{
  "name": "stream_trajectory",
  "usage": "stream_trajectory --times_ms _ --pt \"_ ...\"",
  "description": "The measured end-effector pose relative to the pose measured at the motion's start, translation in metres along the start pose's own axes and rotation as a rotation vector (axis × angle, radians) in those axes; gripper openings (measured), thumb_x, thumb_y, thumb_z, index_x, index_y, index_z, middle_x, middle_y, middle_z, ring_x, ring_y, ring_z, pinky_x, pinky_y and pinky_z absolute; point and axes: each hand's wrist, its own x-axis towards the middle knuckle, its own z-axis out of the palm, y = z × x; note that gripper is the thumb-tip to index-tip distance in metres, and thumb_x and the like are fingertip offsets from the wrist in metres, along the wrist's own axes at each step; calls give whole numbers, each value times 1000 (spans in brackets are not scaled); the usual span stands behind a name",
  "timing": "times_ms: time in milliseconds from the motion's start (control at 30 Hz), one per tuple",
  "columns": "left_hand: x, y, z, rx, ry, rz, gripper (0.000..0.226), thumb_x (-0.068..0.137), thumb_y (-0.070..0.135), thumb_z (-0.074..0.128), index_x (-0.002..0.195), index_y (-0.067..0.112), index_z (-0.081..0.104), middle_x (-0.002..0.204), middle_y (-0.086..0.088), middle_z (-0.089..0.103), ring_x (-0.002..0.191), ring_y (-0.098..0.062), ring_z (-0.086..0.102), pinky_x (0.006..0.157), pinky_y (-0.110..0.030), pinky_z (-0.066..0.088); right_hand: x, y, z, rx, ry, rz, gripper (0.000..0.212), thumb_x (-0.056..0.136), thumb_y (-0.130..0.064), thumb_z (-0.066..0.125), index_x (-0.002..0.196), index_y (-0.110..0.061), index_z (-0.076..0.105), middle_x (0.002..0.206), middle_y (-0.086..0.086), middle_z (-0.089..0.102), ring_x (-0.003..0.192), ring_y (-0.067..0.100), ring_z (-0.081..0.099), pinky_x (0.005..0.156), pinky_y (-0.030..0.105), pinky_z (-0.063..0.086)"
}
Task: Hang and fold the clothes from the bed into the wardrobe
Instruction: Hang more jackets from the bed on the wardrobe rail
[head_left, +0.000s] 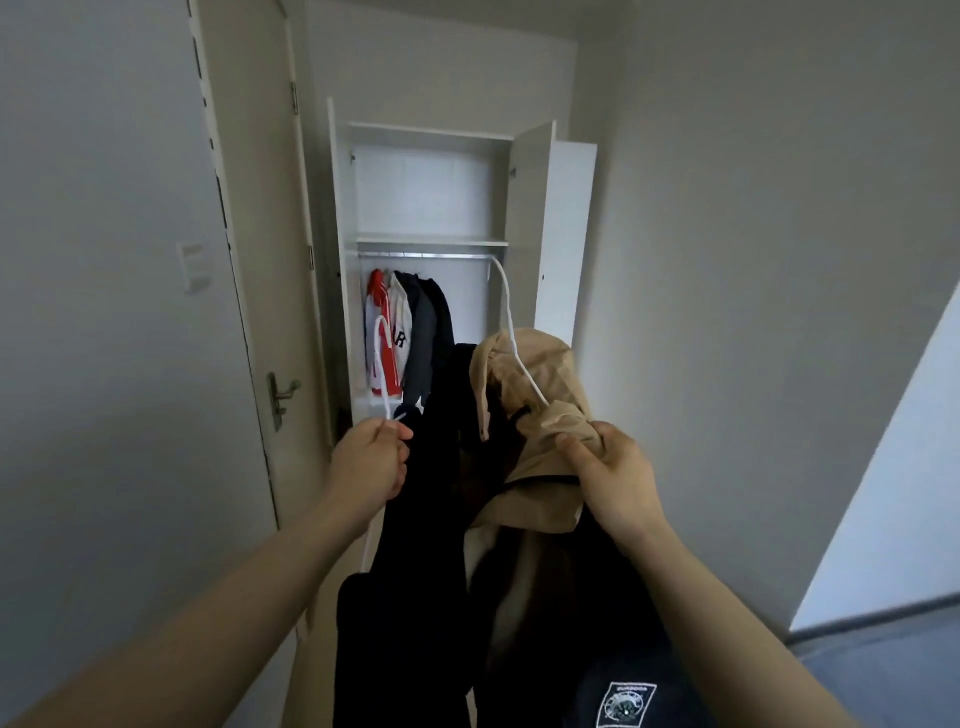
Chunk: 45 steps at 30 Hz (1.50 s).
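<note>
my left hand (370, 460) pinches a white hanger (381, 358) carrying a dark garment (415, 571). just right of it, my right hand (618, 483) clutches the beige jacket (540, 374). the far, open wardrobe (421, 187) holds hung clothes (405, 332).

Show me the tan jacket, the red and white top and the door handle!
tan jacket (535, 374): head view, on its hood.
red and white top (376, 285): head view, on its red shoulder.
door handle (285, 389): head view, on the lever.
</note>
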Motion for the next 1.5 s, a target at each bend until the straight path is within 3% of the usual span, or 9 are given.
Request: stream_trajectory --times_ms 233,700,1000,1167,1333,1500 --pt "116 -12 -14 12 -43 26 27 99 11 36 79 10 54 52 1 43 33 -4 37 32 -16 29 81 16 64 -38 44 5 9 90 -28 63 89 -20 65 81 -7 67 75 2 60 53 7 41" --pt "327 -27 -2 -74 -67 -18 29 102 10 33 79 5 49 39 8 44 28 -2 36 31 -11 28 273 76 167 2 39 56 17 90 -32 60 95 -16 66 86 0 67 82 17 63 72 34 52" --pt "467 -32 11 -61 -20 -50 30 101 7 33 76 4 50 45 0 41 26 -4 33 30 -12 23 399 107 232 -27 15 60 20 92 -33 58 96 -14 65 88 0 66 85 20 62 79 38 52" --pt "555 -49 9 -163 -72 -89 32 102 6 31 78 3 50 37 4 44 25 -4 35 29 -10 26 470 132 274 -69 18 64 13 92 -33 58 86 -21 61 82 -5 63 81 18 61 75 34 51" --pt "642 -58 14 -1 -44 -31 30 99 3 34 77 4 54 54 -5 39 29 -5 32 31 -14 25 541 149 311 -117 25 75 14 93 -33 58 93 -20 63 83 -6 62 80 14 60 74 28 47" --pt "721 -60 30 43 -86 -38 26 99 4 34 82 5 54 55 -3 39 31 -4 35 33 -17 26 603 164 337 -140 52 88 12 93 -33 58 94 -22 63 85 -6 63 79 8 59 65 20 44"
